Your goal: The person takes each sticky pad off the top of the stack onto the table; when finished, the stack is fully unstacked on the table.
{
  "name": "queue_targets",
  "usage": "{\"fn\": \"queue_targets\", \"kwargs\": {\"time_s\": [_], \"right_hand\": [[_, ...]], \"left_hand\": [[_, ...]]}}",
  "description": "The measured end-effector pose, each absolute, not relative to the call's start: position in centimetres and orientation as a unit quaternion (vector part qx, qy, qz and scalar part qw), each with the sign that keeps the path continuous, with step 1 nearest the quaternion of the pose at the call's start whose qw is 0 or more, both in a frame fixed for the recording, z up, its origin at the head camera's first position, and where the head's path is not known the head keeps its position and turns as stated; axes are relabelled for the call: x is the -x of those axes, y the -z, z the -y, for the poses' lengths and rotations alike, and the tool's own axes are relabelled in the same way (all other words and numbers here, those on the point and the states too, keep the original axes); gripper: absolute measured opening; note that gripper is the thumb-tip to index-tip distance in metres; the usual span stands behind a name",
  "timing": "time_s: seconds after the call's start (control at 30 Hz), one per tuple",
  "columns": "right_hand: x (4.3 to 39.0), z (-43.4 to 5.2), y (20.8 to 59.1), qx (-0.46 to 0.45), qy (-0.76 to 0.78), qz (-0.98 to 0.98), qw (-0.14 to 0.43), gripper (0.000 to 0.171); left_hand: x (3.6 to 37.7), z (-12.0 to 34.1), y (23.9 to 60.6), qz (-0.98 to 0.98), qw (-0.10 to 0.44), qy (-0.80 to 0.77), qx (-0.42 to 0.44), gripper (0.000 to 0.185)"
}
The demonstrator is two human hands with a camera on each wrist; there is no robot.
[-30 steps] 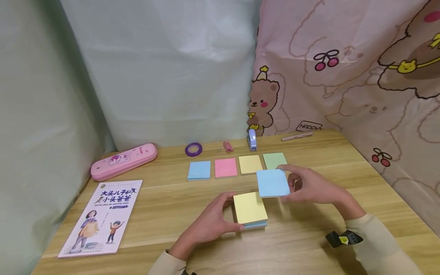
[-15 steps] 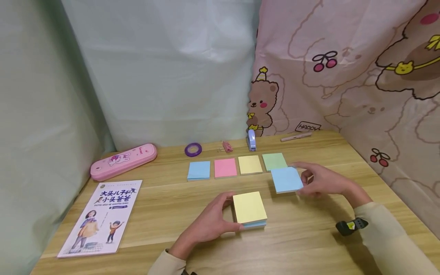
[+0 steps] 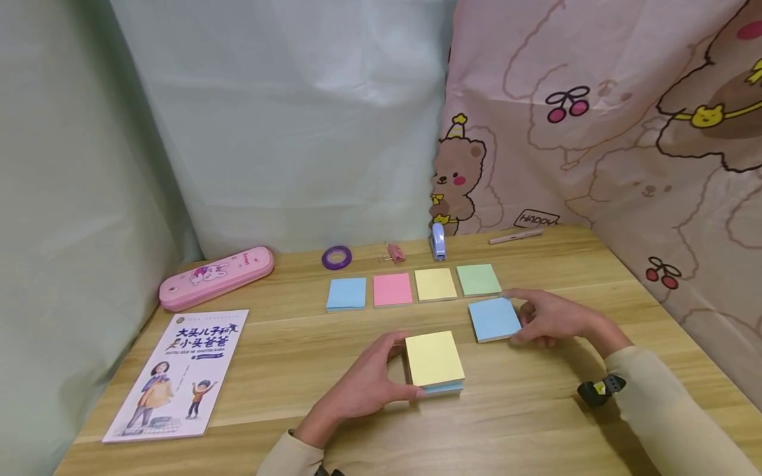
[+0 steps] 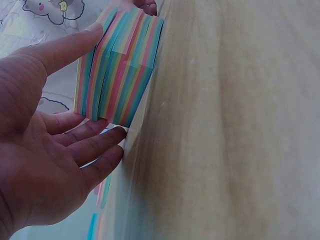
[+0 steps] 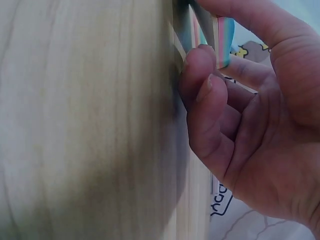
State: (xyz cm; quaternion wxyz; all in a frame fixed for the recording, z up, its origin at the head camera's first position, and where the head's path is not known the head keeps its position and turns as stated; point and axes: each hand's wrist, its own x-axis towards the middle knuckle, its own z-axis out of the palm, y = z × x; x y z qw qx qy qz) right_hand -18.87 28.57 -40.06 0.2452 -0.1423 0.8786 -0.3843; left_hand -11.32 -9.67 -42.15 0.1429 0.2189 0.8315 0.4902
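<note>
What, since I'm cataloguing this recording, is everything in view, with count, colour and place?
Pads in row: 4, blue, pink, yellow, green, mid-table
Pad stack: 1, yellow on top, front centre
Loose pad: 1, blue, before green pad
Tape roll: 1, purple, behind row
Binder clip: 1, pink, right of tape
Stapler: 1, lavender, right of clip
Pen: 1, pinkish, back right
Pencil case: 1, pink, back left
Booklet: 1, white, front left
Table: 1, brown, beneath these
Plain backdrop: count unclear, pale green, left and back
Printed backdrop: count unclear, pink, right
Wrist straps: 2, black, by cuffs
Sleeves: 2, beige, bottom
Left hand: 1, bare, holding pad stack
Right hand: 1, bare, holding loose pad
</note>
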Motion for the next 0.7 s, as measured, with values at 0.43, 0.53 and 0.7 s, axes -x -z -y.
{"fn": "queue_targets", "kwargs": {"time_s": [0.43, 0.53, 0.7], "right_hand": [[19.21, -28.09, 40.12, 0.134, 0.341, -0.9, 0.237, 0.096], [19.27, -28.08, 40.15, 0.137, 0.335, -0.902, 0.237, 0.096], [19.27, -28.07, 40.19, 0.145, 0.33, -0.902, 0.236, 0.094]], "left_hand": [[11.34, 9.6, 42.1, -0.835, 0.142, -0.485, -0.215, 0.092], [11.39, 9.61, 42.11, -0.835, 0.142, -0.486, -0.217, 0.092], [11.33, 9.63, 42.13, -0.836, 0.144, -0.484, -0.214, 0.092]]}}
